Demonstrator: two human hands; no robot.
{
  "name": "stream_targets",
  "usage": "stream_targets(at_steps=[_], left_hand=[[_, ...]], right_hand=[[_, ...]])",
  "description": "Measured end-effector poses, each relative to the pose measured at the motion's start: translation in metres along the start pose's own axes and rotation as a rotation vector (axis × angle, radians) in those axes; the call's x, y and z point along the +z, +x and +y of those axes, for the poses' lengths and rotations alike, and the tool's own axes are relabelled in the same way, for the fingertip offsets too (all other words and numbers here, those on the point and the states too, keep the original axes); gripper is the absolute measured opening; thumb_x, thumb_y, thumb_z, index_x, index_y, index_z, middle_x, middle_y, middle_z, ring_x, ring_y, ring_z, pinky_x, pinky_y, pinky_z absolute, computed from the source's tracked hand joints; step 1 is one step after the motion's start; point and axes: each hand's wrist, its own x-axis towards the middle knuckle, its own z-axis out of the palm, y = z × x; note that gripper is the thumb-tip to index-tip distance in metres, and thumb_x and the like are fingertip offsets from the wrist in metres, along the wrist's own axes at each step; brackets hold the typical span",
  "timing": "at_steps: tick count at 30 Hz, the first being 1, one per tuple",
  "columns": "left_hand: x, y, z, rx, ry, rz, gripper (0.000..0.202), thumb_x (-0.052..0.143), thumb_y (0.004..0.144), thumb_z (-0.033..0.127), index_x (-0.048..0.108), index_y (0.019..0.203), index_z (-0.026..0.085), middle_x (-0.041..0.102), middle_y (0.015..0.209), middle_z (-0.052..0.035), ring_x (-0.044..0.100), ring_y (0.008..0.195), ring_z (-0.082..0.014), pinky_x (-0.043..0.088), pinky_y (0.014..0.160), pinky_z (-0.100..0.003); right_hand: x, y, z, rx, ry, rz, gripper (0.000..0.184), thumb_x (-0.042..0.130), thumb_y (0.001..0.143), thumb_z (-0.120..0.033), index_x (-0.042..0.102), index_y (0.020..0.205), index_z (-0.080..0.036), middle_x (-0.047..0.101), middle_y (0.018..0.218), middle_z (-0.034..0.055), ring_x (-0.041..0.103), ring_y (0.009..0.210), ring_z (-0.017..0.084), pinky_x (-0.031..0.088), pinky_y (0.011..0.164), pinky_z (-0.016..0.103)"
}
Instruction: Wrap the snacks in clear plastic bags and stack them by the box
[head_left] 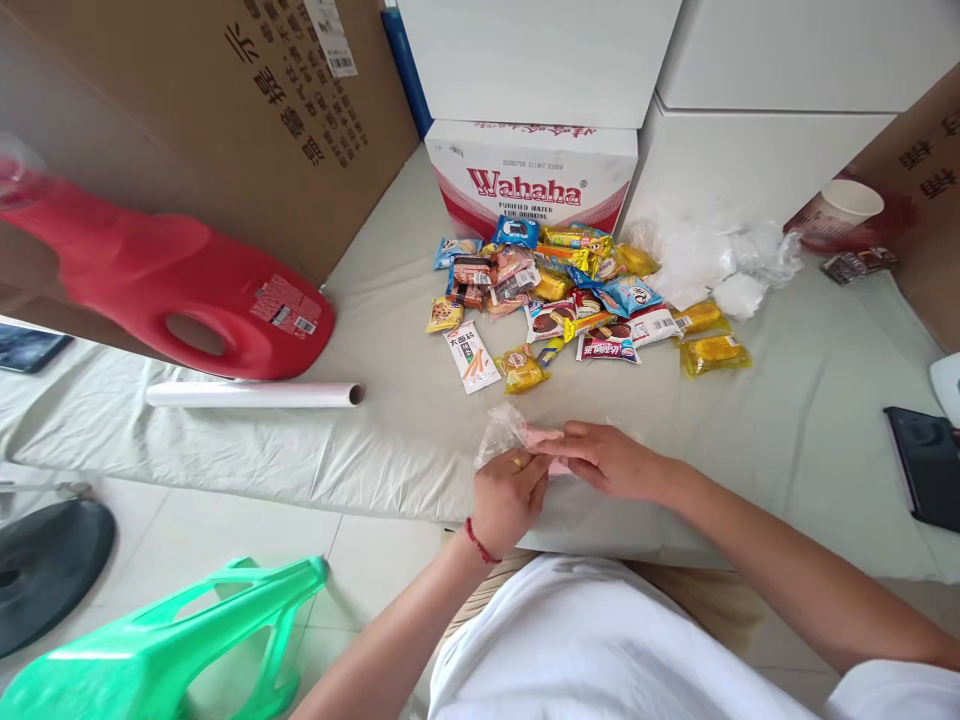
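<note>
The left hand (510,500) and right hand (619,460) meet, fingers bent, over clear film (496,432) and a pink item (559,467) near the front edge of the counter (405,450); whether they grip is hidden. The film appears light, limp, slippery, best pinched at its loose left side; room opens leftward.
</note>
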Motion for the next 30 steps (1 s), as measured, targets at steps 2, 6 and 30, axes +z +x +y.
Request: stream_targets(at_steps=[2, 6, 30], left_hand=[[-0.004, -0.008, -0.005, -0.044, -0.146, 0.033, 0.025, 0.049, 0.098, 0.016, 0.073, 0.098, 0.023, 0.062, 0.065, -0.0007, 0.058, 0.061, -0.0151, 0.044, 0.059, -0.028], [-0.010, -0.015, -0.026, -0.312, -0.164, 0.253, 0.020, 0.057, 0.093, 0.022, 0.066, 0.111, 0.022, 0.063, 0.084, -0.0035, 0.062, 0.078, -0.0185, 0.052, 0.072, -0.032], [-0.042, -0.001, -0.068, -0.580, -0.144, -0.024, 0.032, 0.075, 0.080, 0.051, 0.074, 0.094, 0.022, 0.068, 0.122, -0.0134, 0.053, 0.126, -0.0361, 0.046, 0.105, -0.055]], right_hand=[[0.012, -0.004, 0.003, 0.022, -0.053, 0.017, 0.054, 0.047, 0.097, -0.009, 0.058, 0.147, -0.027, 0.065, 0.105, 0.0079, 0.061, 0.087, 0.017, 0.050, 0.080, 0.029], [0.022, -0.007, 0.003, 0.086, -0.134, 0.000, 0.060, 0.053, 0.090, -0.003, 0.065, 0.139, -0.034, 0.064, 0.102, 0.0052, 0.060, 0.083, 0.016, 0.048, 0.076, 0.026], [0.023, -0.023, -0.013, 0.036, 0.088, 0.137, 0.035, 0.058, 0.101, -0.029, 0.070, 0.133, -0.026, 0.062, 0.113, 0.0109, 0.060, 0.103, 0.022, 0.052, 0.093, 0.039]])
